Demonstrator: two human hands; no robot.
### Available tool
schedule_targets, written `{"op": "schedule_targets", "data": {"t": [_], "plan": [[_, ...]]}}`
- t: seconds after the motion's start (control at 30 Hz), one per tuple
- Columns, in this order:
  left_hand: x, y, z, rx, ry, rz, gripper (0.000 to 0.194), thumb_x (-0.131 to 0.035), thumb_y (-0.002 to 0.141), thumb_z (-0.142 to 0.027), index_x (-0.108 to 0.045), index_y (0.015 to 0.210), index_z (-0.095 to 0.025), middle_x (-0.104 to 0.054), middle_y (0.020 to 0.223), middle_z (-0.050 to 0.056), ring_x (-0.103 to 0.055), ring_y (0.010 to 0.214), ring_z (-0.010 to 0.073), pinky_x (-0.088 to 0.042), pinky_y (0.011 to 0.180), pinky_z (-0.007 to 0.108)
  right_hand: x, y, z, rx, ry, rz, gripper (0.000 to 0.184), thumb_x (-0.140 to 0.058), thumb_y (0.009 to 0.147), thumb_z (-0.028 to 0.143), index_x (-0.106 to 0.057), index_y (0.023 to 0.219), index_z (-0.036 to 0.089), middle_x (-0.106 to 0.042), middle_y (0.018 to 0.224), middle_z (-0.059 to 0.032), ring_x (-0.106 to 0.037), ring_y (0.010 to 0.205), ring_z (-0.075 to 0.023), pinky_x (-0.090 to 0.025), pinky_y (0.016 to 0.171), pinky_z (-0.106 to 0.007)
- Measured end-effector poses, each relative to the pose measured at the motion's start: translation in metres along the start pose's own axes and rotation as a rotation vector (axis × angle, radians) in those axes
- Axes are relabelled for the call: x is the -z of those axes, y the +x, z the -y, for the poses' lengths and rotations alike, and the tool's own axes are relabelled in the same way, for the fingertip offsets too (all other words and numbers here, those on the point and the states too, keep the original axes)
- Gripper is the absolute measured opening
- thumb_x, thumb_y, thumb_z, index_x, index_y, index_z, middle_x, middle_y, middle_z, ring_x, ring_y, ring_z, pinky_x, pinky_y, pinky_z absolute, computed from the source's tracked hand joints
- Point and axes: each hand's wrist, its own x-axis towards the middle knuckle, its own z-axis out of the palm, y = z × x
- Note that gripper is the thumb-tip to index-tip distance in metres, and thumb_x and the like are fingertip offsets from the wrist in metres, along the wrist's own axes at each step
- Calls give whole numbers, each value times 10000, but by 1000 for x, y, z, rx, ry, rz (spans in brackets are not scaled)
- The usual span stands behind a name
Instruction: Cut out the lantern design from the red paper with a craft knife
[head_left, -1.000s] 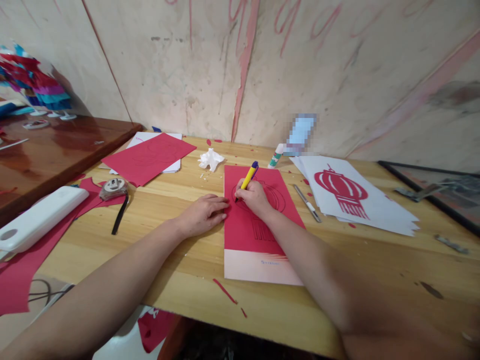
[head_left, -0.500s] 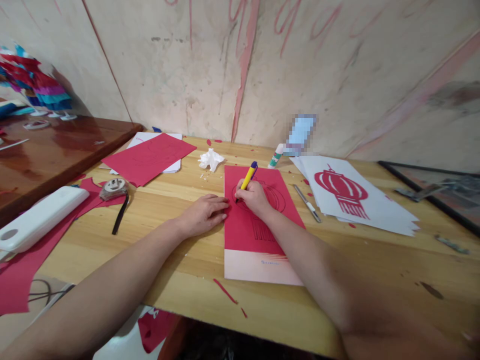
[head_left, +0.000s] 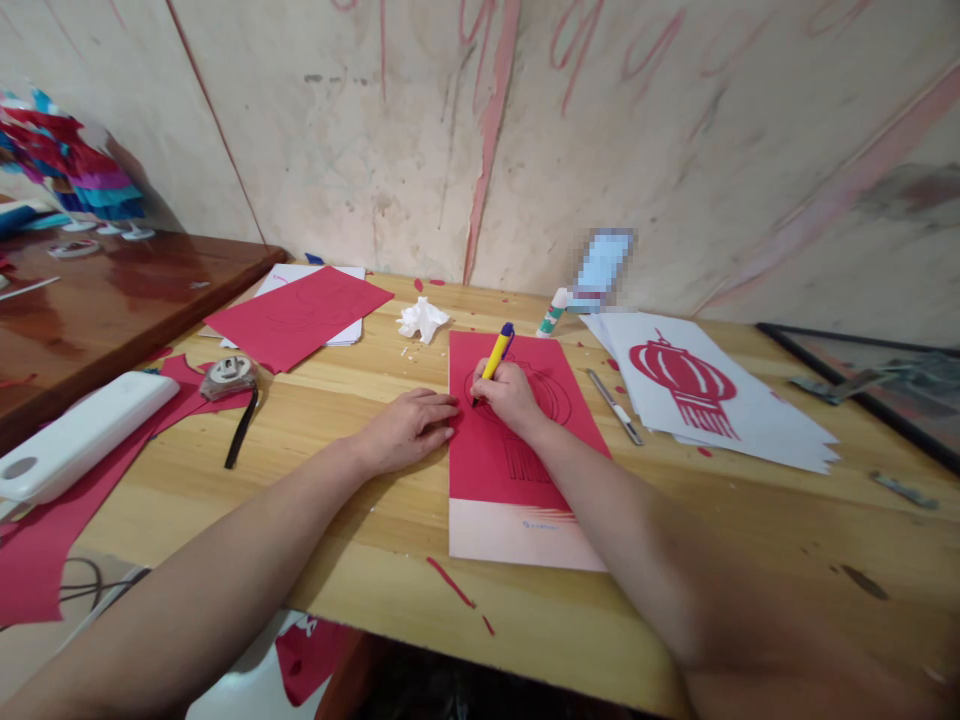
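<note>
A yellow pen [head_left: 496, 352] with a dark blue top is pinched in my right hand [head_left: 511, 396], its tip down on a red sheet of paper [head_left: 480, 470]. Dark lines on that sheet outline a lantern with a fringe, partly hidden by my hand and forearm. The red sheet lies over a paler sheet [head_left: 487, 535] with small blue writing at its lower edge. My left hand [head_left: 409, 430] rests flat on the wooden table, fingers stretched out, fingertips at the red sheet's left edge.
Right of the sheet lie a craft knife [head_left: 615, 407] and white papers [head_left: 772, 430] bearing a red lantern cutout. A glue stick [head_left: 553, 312] and crumpled tissue [head_left: 423, 319] stand behind. At left are another red sheet [head_left: 307, 315], a tape measure [head_left: 231, 374] and a white oblong device [head_left: 90, 435].
Almost nothing differs. The pen in my right hand has tilted very slightly, and its tip stays at about the same spot on the red sheet.
</note>
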Motion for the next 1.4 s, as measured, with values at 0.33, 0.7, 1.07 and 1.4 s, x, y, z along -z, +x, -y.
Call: {"op": "schedule_targets", "data": {"t": [0.33, 0.7, 1.07, 1.4], "plan": [[-1, 1, 1, -8, -1, -7, 295, -502, 979, -274, -687, 1185, -170, -690, 1253, 126, -641, 1139, 236, -518, 993, 407, 1, -1, 0, -4, -7, 5, 99, -509, 561, 301, -509, 508, 217, -478, 493, 25, -455, 551, -147, -341, 571, -286], [-1, 0, 1, 16, -8, 16, 302, -507, 978, -281, -680, 1201, -175, -675, 1283, 125, -628, 1162, 233, -505, 1012, 411, 1, 0, -2, 10, -42, 12, 99, -503, 566, 296, -510, 517, 211, -495, 513, 15, -461, 557, -149, -338, 575, -290], [-2, 0, 2, 4, -22, 11, 319, -506, 977, -269, -683, 1200, -125, -672, 1282, 157, -630, 1161, 255, -508, 1014, 429, 1, -1, 0, 12, -37, 15, 89, -500, 561, 282, -508, 506, 213, -502, 512, 17, -456, 560, -148, -346, 577, -289], [-2, 0, 2, 10, -15, 12, 305, -515, 973, -275, -686, 1201, -166, -676, 1276, 142, -631, 1164, 248, -509, 1014, 423, 1, -1, 1, -2, -42, 9, 98, -508, 553, 298, -509, 501, 215, -495, 500, 21, -446, 546, -145, -334, 558, -281]]}}
